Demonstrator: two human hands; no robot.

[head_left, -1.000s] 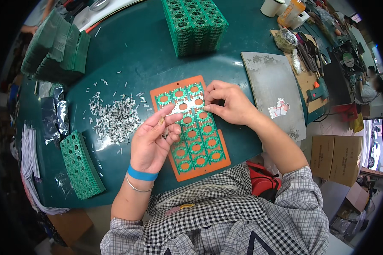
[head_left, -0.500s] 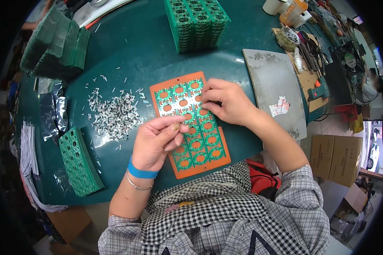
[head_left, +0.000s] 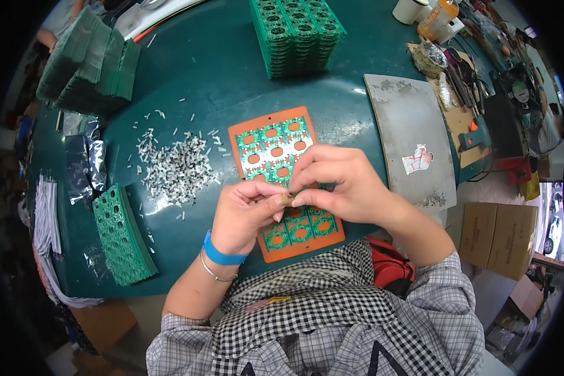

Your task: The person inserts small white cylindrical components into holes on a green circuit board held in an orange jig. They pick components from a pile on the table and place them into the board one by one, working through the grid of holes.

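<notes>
An orange carrier plate [head_left: 241, 135] with a green circuit panel of round holes lies on the dark green table in front of me. My left hand [head_left: 244, 216] and my right hand [head_left: 341, 185] meet above its lower half. Together their fingertips pinch a small brownish piece [head_left: 286, 199]. What the piece is cannot be made out. A blue band and a thin bracelet sit on my left wrist.
A heap of small white parts [head_left: 175, 166] lies left of the plate. Stacks of green panels stand at the far middle [head_left: 297, 31], far left [head_left: 88, 62] and near left [head_left: 122, 235]. A grey metal sheet [head_left: 410, 135] lies to the right, tools and bottles beyond it.
Both hands have drawn together over the lower half of the plate. The right hand came down from the plate's upper part and the fingertips now meet on a small piece.
</notes>
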